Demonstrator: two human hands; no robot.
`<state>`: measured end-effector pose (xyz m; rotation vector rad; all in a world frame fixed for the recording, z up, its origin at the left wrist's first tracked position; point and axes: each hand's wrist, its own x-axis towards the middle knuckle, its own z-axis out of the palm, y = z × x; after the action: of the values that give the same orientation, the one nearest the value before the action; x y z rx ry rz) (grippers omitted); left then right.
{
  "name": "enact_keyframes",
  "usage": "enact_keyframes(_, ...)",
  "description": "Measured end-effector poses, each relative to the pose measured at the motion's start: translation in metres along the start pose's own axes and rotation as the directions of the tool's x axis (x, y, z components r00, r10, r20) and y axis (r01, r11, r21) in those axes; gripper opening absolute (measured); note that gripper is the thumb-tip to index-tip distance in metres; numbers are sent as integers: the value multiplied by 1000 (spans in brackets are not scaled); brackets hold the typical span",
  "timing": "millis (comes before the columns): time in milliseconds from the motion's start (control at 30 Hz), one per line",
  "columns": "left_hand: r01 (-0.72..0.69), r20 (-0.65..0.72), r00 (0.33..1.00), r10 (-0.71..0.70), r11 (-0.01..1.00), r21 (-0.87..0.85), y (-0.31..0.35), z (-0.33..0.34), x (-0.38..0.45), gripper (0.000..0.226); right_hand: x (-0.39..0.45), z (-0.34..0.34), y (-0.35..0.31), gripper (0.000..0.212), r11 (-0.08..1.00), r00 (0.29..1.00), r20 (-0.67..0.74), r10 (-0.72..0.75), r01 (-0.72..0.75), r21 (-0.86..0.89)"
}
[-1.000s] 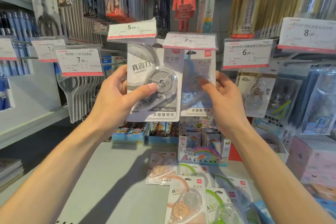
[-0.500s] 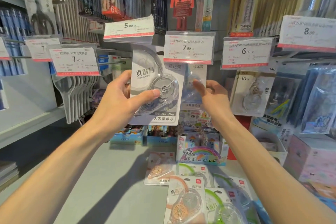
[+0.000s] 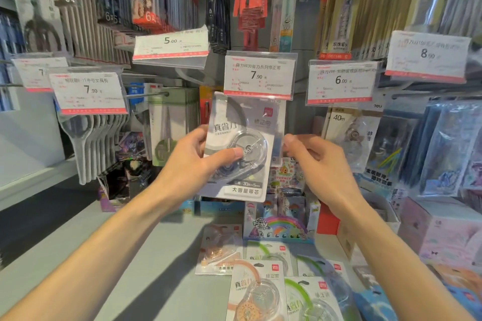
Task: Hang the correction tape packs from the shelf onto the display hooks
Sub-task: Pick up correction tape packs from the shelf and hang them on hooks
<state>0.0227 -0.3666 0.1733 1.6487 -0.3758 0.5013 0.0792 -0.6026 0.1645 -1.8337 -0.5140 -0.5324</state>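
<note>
My left hand grips a grey correction tape pack, thumb across its clear blister. The pack is held upright and slightly tilted, its top just below the 7.90 price tag. My right hand is at the pack's right side, fingers curled, thumb and fingertips pinched at the edge of a hanging pack behind it. The hook under the tag is hidden. Several more packs lie flat on the grey shelf: an orange one, a green one, another orange one.
A bare hook sticks out at left beside hanging scissors. The 6.00 tag hangs over other tape packs at right. A rainbow display box and small boxes stand at the shelf's back. Dense hanging stock fills the rows above.
My left hand has carried the grey pack right, under the 7.90 tag and in front of the hanging pack. My right hand has drawn back to that pack's right edge, fingers curled.
</note>
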Motion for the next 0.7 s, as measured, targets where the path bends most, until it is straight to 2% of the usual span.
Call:
enact_keyframes(100,12,39,999,-13,999,38,-6,15,7,37,-7,6,-4,28,1000,993,122,0,-2,16)
enact_keyframes(200,-1,81,997,-4,998,60,-9,23,9,32,-9,9,-3,20,991,991,131,10,-27,131)
enact_keyframes(267,-23,104,995,11,993,115,-7,23,10,31,-10,6,-1,30,975,994,111,18,-42,217)
enact_keyframes(333,-58,71,996,47,984,169,-2,19,13,26,-10,1,2,42,956,995,95,34,-60,288)
enact_keyframes(400,-85,10,996,84,980,181,8,14,16,22,-9,-4,7,40,943,996,74,54,-75,323)
enact_keyframes(500,-108,-48,992,114,989,105,26,10,20,24,-9,-8,14,29,930,996,46,75,-87,357)
enact_keyframes(633,-141,-47,989,138,988,-62,50,12,20,25,-10,-8,17,36,931,997,34,65,-72,357)
enact_keyframes(700,-163,-37,987,159,979,-123,60,12,18,20,-10,-7,18,31,935,998,31,48,-56,351)
